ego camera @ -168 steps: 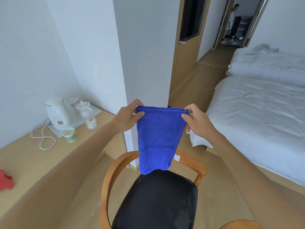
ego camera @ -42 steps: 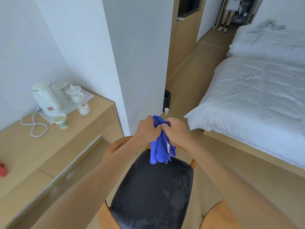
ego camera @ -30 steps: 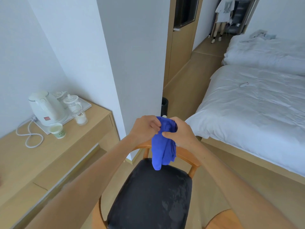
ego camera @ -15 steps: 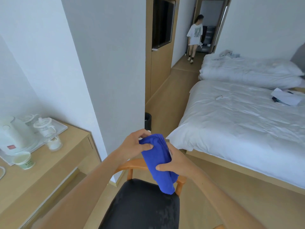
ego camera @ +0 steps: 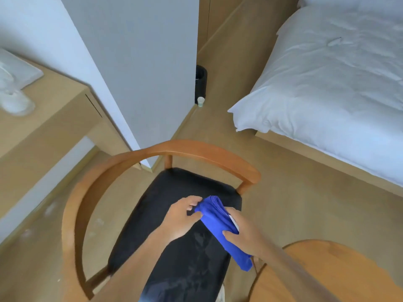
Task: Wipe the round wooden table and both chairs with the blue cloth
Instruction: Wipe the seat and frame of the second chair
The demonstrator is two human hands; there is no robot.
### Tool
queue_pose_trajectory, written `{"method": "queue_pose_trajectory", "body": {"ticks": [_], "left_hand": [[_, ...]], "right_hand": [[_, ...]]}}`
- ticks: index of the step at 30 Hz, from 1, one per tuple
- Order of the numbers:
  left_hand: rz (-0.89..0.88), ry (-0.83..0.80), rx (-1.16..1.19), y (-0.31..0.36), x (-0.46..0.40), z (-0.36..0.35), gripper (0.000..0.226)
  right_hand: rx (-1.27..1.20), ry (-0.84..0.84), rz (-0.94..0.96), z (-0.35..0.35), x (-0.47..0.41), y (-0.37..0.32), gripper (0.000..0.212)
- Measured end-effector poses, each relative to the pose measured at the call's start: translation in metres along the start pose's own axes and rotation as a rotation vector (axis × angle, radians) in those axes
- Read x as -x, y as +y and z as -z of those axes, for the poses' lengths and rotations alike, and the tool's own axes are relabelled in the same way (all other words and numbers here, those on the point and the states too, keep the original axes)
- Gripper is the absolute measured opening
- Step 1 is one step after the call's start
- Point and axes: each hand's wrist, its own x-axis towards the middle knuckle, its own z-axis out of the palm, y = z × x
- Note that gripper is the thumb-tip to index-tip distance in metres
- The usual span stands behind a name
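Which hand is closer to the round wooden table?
Right. The right hand, gripping the blue cloth, sits just beside the round wooden table edge. The left hand holds the cloth's far end over the chair's black seat.

Pretty sure I'm looking at a hotel room here: white made-up bed sitting on a low wooden frame, built-in wooden bench along the wall, small black bin standing on the wood floor.

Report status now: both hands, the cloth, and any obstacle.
Left hand and right hand both grip the folded blue cloth, above the black padded seat of the wooden chair. Round wooden table close right. No obstacle seen.
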Motion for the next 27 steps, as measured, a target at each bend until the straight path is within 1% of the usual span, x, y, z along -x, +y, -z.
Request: {"method": "queue_pose_trajectory", "body": {"ticks": [1, 3, 6, 8, 9, 11, 13, 16, 20, 23, 27], "left_hand": [[0.062, 0.022, -0.046, -0.023, -0.004, -0.01, 0.039], [0.165, 0.053, -0.162, -0.069, -0.012, -0.021, 0.043], [0.264, 0.063, -0.309, -0.127, -0.026, -0.024, 0.049], [0.335, 0.066, -0.429, -0.156, -0.038, -0.026, 0.056], [0.371, 0.057, -0.506, -0.167, -0.043, -0.028, 0.061], [0.412, 0.036, -0.63, -0.188, -0.054, -0.032, 0.068], [0.43, 0.003, -0.669, -0.206, -0.06, -0.037, 0.07], [0.429, -0.022, -0.653, -0.225, -0.061, -0.046, 0.072], [0.392, 0.02, -0.669, -0.234, -0.061, -0.052, 0.074], [0.395, 0.031, -0.65, -0.233, -0.062, -0.051, 0.074], [0.389, 0.039, -0.633, -0.235, -0.063, -0.053, 0.075]], "right_hand": [[0.096, -0.006, -0.02, -0.008, -0.009, 0.017, 0.046], [0.285, 0.036, -0.044, -0.016, -0.031, 0.046, 0.046], [0.459, 0.157, -0.07, -0.016, -0.083, 0.082, 0.05], [0.581, 0.252, -0.089, -0.017, -0.125, 0.099, 0.053], [0.635, 0.267, -0.103, -0.022, -0.145, 0.107, 0.056], [0.699, 0.223, -0.145, -0.038, -0.175, 0.119, 0.063], [0.716, 0.192, -0.18, -0.057, -0.19, 0.129, 0.072], [0.7, 0.228, -0.179, -0.066, -0.196, 0.14, 0.08], [0.683, 0.275, -0.166, -0.068, -0.195, 0.139, 0.078], [0.681, 0.321, -0.163, -0.079, -0.187, 0.13, 0.075], [0.685, 0.343, -0.146, -0.091, -0.175, 0.121, 0.07]]}}
